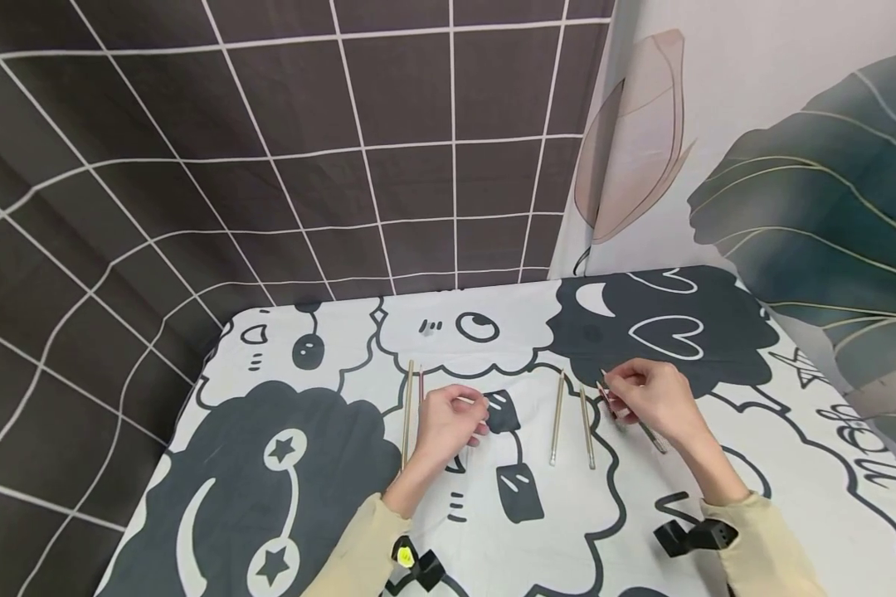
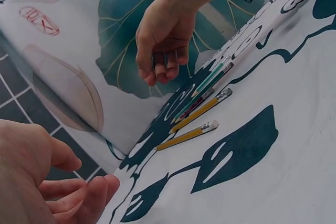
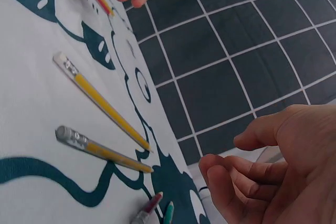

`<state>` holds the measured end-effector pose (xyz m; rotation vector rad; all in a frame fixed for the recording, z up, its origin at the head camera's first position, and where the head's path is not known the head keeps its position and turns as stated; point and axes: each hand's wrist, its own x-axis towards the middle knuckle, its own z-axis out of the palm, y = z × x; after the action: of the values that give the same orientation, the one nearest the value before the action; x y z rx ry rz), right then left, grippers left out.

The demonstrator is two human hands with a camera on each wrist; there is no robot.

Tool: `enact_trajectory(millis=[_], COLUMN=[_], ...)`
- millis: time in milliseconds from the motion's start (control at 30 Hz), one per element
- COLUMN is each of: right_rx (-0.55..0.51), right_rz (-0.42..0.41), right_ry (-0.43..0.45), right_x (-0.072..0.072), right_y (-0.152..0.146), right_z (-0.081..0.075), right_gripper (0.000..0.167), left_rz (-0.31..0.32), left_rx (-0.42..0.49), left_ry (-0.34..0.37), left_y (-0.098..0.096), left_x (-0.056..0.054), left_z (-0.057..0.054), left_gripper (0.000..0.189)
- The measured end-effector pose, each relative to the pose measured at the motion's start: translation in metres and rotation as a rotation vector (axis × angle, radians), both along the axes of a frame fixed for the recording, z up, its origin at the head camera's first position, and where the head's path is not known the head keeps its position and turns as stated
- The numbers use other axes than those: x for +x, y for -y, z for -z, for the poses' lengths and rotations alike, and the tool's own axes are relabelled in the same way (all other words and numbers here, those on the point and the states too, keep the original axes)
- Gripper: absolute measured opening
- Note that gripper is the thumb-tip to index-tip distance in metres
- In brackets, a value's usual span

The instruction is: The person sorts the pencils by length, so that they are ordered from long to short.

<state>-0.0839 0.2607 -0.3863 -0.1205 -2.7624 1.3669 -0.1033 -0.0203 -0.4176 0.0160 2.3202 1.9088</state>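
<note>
My left hand (image 1: 451,421) hovers just right of a yellow pencil (image 1: 406,414) and a red pencil (image 1: 421,385), its fingers loosely bent around nothing. On the other side, my right hand (image 1: 660,398) hangs over a maroon pencil (image 2: 203,99) and a green pencil (image 2: 210,83); the left wrist view shows its fingers above them. No object shows between its thumb and fingertips in the right wrist view. Between the hands lie two yellow pencils with erasers, one longer (image 1: 557,419) and one with a thicker eraser end (image 3: 105,153), side by side at a slight angle.
A white cloth (image 1: 485,555) printed with dark cartoon shapes covers the table. Behind it hangs a dark grid-patterned curtain (image 1: 411,182), with a leaf-printed curtain (image 1: 806,191) at the right. Each wrist wears a black camera mount (image 1: 694,537).
</note>
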Motion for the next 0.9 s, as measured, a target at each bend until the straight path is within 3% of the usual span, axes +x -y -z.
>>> enact_trajectory(millis=[400,767,900], right_rx=[0.035,0.046,0.038], right_rz=[0.046,0.071,0.083], right_ry=[-0.021,0.025,0.014], right_x=[0.003,0.007,0.005], right_y=[-0.026,-0.035,-0.041], right_z=[0.008,0.009,0.018], right_gripper=[0.022,0.024,0.022], left_rz=[0.040,0.049,0.053], left_rx=[-0.077,-0.096,-0.113], left_ry=[0.050,0.038,0.041], left_y=[-0.016,-0.035,-0.042], left_x=[-0.003,-0.005,-0.005], left_z=[0.001,0.002,0.006], left_gripper=[0.009,0.005,0.003])
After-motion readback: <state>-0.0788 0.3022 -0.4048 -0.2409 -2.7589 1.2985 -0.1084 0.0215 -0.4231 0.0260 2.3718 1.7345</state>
